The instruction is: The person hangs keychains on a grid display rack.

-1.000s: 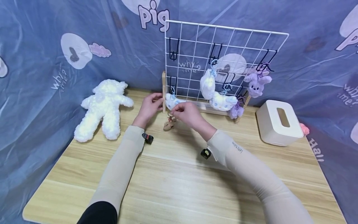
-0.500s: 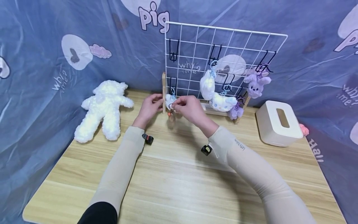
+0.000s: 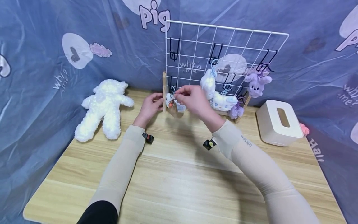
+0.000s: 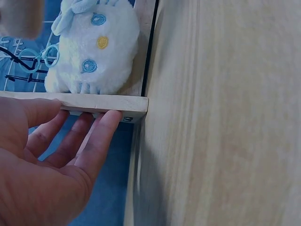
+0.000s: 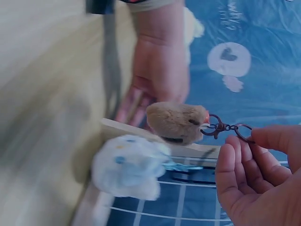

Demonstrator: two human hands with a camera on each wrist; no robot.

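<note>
My right hand (image 3: 193, 98) pinches the metal ring (image 5: 245, 133) of a brown plush keychain (image 5: 176, 121), which has a small orange part near its clasp. The plush hangs in front of the rack's lower left, near a white-and-blue plush keychain (image 4: 101, 47) on a black hook. My left hand (image 3: 151, 107) holds the wooden side post (image 4: 103, 101) of the white wire grid rack (image 3: 226, 28), thumb and fingertips against it. Part of the white-and-blue plush is hidden behind the brown one in the head view.
White plush keychains (image 3: 222, 101) and purple rabbit keychains (image 3: 255, 85) hang on the rack's right half. Black hooks (image 3: 174, 55) sit at its upper left. A white plush bear (image 3: 103, 107) lies on the left of the wooden table (image 3: 167, 186); a tissue box (image 3: 269, 126) stands right.
My right hand has moved up and slightly right, raising the brown plush keychain off the table toward the lower left hook. My left hand stays at the post.
</note>
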